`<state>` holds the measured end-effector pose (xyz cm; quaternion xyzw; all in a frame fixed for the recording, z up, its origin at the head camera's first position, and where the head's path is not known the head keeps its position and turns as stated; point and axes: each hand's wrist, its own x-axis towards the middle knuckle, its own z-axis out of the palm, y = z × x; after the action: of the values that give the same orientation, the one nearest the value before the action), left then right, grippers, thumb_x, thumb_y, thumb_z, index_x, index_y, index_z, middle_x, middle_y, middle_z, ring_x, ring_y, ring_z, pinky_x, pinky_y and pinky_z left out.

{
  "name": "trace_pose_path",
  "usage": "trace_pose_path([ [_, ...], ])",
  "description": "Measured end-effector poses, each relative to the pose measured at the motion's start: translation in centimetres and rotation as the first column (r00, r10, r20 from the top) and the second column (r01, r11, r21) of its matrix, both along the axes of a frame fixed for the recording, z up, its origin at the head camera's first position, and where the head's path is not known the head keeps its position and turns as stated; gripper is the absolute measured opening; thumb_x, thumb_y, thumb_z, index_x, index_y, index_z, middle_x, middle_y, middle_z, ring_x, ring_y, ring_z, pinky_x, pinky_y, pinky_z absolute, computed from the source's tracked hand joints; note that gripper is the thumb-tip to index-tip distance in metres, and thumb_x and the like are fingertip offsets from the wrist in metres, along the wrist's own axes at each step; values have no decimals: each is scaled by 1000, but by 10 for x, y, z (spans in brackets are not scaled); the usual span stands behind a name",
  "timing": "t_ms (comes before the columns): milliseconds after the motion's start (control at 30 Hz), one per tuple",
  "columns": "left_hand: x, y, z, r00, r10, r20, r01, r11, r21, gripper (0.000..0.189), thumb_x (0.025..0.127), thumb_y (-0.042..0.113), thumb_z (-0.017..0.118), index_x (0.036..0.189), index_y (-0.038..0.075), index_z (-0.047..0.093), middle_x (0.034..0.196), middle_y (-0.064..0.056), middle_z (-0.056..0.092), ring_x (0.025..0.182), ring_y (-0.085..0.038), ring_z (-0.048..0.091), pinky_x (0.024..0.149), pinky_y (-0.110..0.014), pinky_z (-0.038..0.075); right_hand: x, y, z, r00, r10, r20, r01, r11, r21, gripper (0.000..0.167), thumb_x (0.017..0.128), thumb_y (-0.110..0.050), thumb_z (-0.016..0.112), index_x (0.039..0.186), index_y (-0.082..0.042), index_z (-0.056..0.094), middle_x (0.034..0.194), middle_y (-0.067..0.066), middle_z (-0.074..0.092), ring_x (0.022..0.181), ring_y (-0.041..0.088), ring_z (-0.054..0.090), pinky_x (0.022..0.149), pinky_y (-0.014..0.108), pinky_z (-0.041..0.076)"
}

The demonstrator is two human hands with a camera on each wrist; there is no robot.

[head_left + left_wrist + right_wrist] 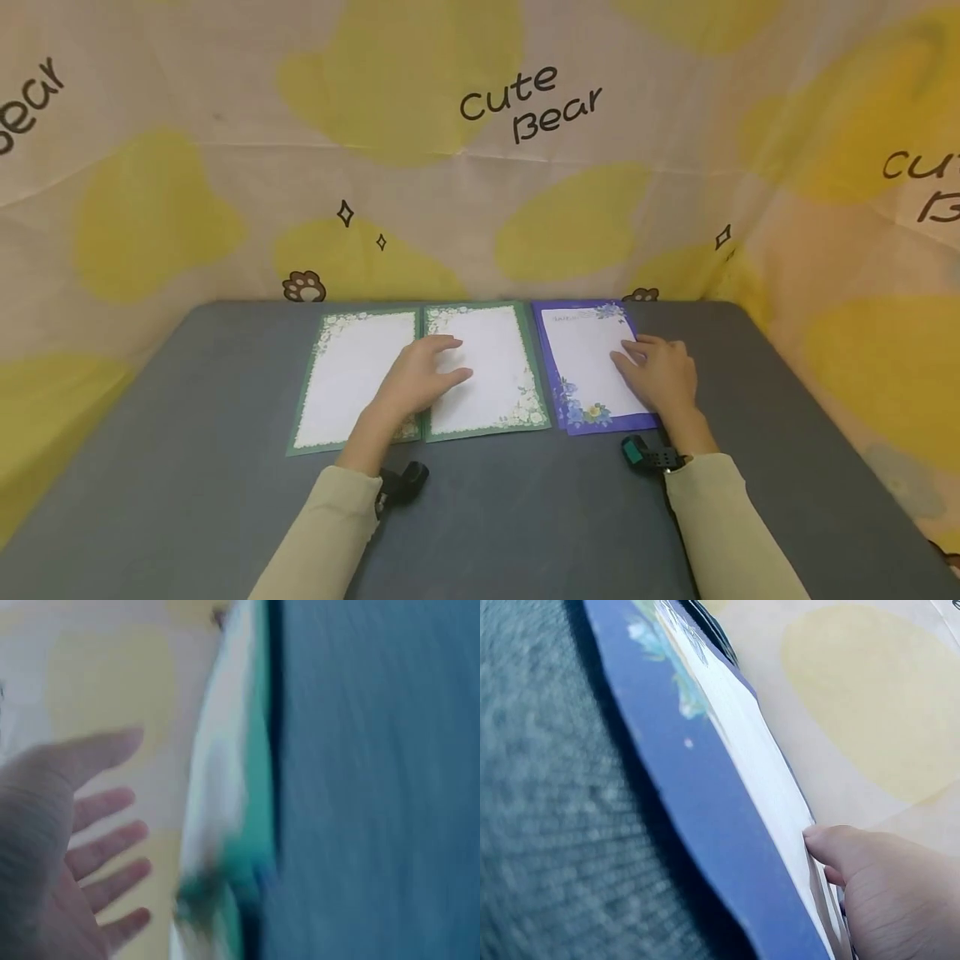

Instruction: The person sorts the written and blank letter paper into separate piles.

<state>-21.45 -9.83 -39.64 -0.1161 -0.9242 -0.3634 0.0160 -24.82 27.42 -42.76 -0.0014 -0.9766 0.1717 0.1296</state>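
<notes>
Two white sheets with green floral borders lie side by side, the left sheet point(348, 358) and the middle sheet point(491, 358). My left hand point(420, 375) hovers over their adjoining edges, thumb and fingers spread with nothing between them. In the left wrist view, that hand point(67, 840) shows its fingers apart, beside a blurred green edge. To the right lie purple-bordered sheets point(588, 358) with blue flowers, their lower left corners slightly offset. On their right side rests my right hand point(660, 371). Its thumb point(825, 838) touches the white face in the right wrist view; the other fingers are mostly hidden.
A dark grey table point(525, 517) with rounded far corners carries the sheets. Behind it hangs a yellow-patterned cloth point(420, 175) with "Cute Bear" lettering, meeting the table's far edge. Black straps with small devices sit on both wrists, and a cable runs along the right sleeve point(731, 525).
</notes>
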Motion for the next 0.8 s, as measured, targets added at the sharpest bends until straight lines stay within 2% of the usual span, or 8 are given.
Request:
trace_pose_path([
  [200, -10, -20, -11, 998, -55, 10, 55, 998, -28, 74, 88, 45, 76, 151, 16, 50, 162, -7, 41, 155, -31, 30, 125, -56, 25, -6, -1, 9, 1000, 8, -18, -8, 1000, -17, 51, 98, -43, 60, 133, -8, 66, 146, 23, 56, 129, 50, 47, 106, 65, 38],
  [300, -11, -24, -17, 996, -83, 21, 84, 995, -53, 80, 87, 48, 77, 153, 16, 46, 164, -7, 37, 157, -30, 24, 128, -56, 17, -7, -10, 14, 994, 43, -102, -52, 995, -84, 50, 96, -40, 64, 132, -5, 67, 146, 22, 56, 132, 49, 48, 109, 65, 36],
  [367, -11, -25, -21, 995, -93, 22, 94, 993, -76, 81, 86, 48, 77, 153, 15, 46, 164, -8, 36, 157, -31, 24, 128, -55, 15, -6, -22, 18, 980, 104, -168, -133, 977, -169, 49, 94, -37, 69, 131, -5, 67, 144, 19, 59, 134, 45, 49, 112, 63, 36],
  [433, -10, -25, -26, 996, -91, 8, 91, 991, -96, 79, 86, 47, 78, 151, 13, 49, 163, -10, 39, 155, -32, 28, 129, -54, 15, -3, -41, 21, 955, 218, -200, -263, 936, -235, 49, 92, -35, 73, 132, -6, 67, 144, 17, 60, 136, 42, 51, 114, 61, 36],
  [500, -10, -24, -30, 996, -87, -7, 85, 991, -102, 75, 85, 46, 79, 147, 13, 54, 161, -10, 42, 153, -33, 31, 129, -54, 16, 1, -62, 24, 916, 354, -188, -393, 885, -251, 51, 91, -33, 75, 134, -6, 66, 144, 16, 60, 137, 39, 51, 115, 60, 36],
  [600, -10, -24, -33, 996, -87, -21, 85, 991, -101, 70, 84, 47, 80, 143, 13, 59, 159, -9, 45, 152, -33, 35, 129, -52, 15, 9, -90, 22, 844, 525, -111, -537, 827, -167, 57, 90, -36, 76, 138, -7, 62, 148, 16, 57, 138, 40, 50, 115, 60, 39],
  [700, -10, -24, -34, 996, -87, -27, 84, 992, -93, 69, 83, 47, 80, 140, 14, 62, 158, -9, 46, 151, -34, 36, 129, -53, 15, 14, -109, 14, 790, 612, -29, -613, 789, -48, 62, 91, -40, 74, 141, -8, 60, 151, 17, 53, 141, 41, 48, 115, 60, 39],
  [800, -9, -27, -35, 997, -73, -27, 70, 993, -98, 68, 82, 48, 81, 139, 15, 63, 158, -7, 47, 150, -33, 37, 129, -52, 16, 17, -120, 6, 770, 637, 33, -637, 771, -16, 67, 91, -43, 73, 145, -8, 56, 156, 17, 48, 147, 39, 41, 119, 60, 34],
])
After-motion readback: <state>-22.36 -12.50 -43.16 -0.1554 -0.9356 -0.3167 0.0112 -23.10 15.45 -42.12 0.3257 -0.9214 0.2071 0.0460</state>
